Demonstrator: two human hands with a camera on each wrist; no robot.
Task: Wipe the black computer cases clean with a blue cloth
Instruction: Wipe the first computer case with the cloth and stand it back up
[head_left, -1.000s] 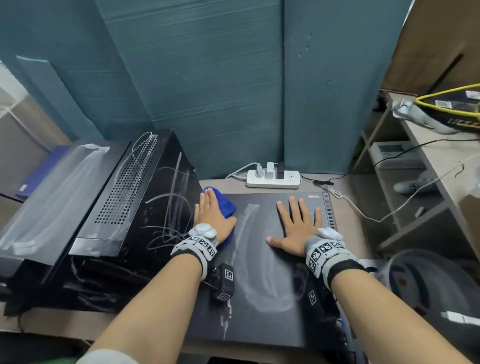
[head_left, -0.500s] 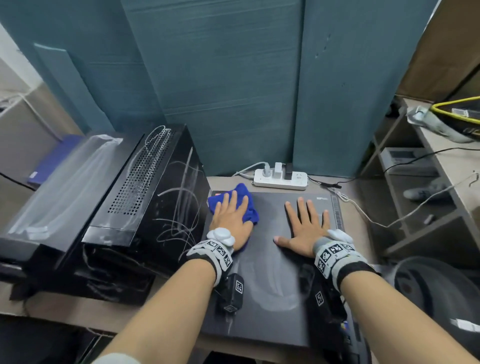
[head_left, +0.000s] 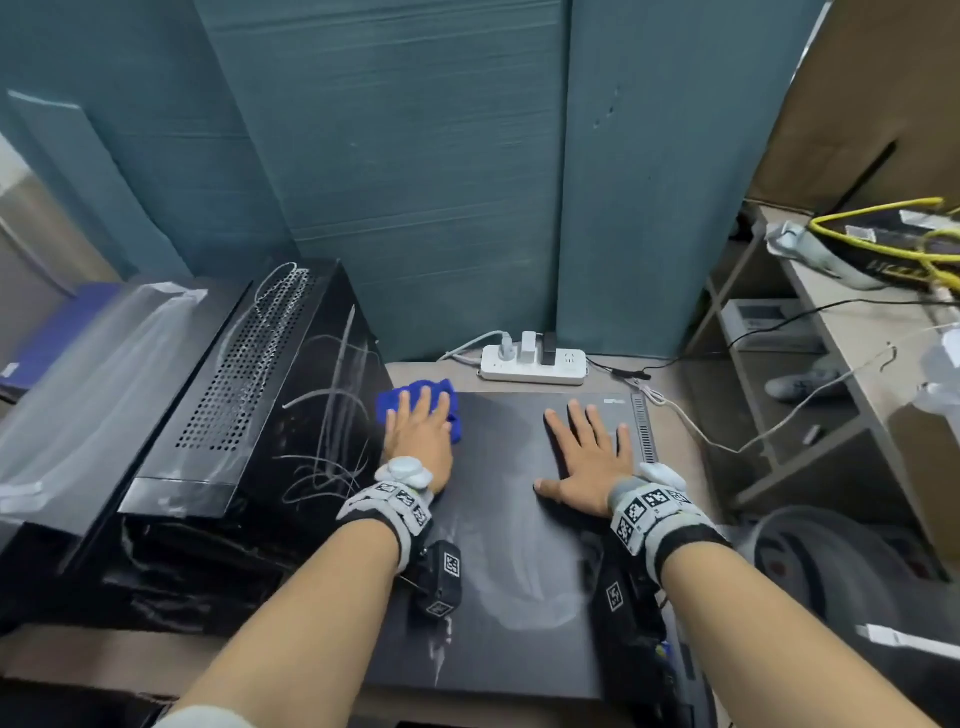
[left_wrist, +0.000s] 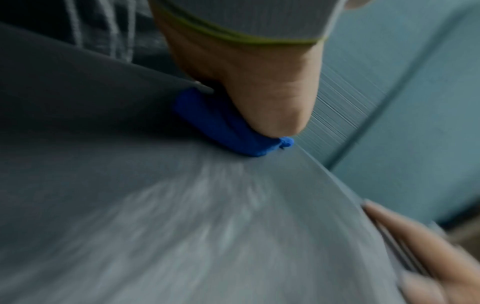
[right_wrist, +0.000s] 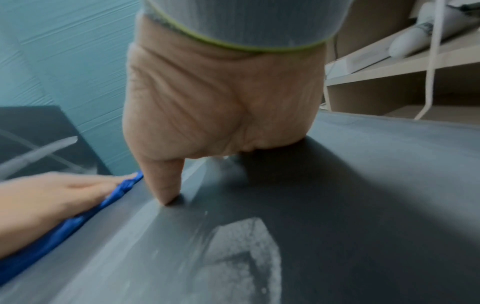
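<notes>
From the head view both hands lie flat on the black computer case (head_left: 524, 519) lying on its side on the table (head_left: 410, 371): the left hand (head_left: 418, 441) presses the blue cloth (head_left: 415, 402) with straight fingers at the case's far left corner, and the right hand (head_left: 587, 462) rests open, fingers spread, toward the far right, holding nothing. The left wrist view adds that the cloth is bunched thick under the palm, its folds bulging out at the edge, and that the panel nearby carries a pale dusty smear. The right wrist view shows the thumb tip touching the matte panel. To the left, more black cases (head_left: 249, 395) are stacked, one with a perforated vent and white scribbled streaks. Behind stand ribbed teal panels (head_left: 415, 182), with a white power strip (head_left: 532, 364) at their foot and a pale shelf unit (head_left: 831, 364) with cables at the right.
</notes>
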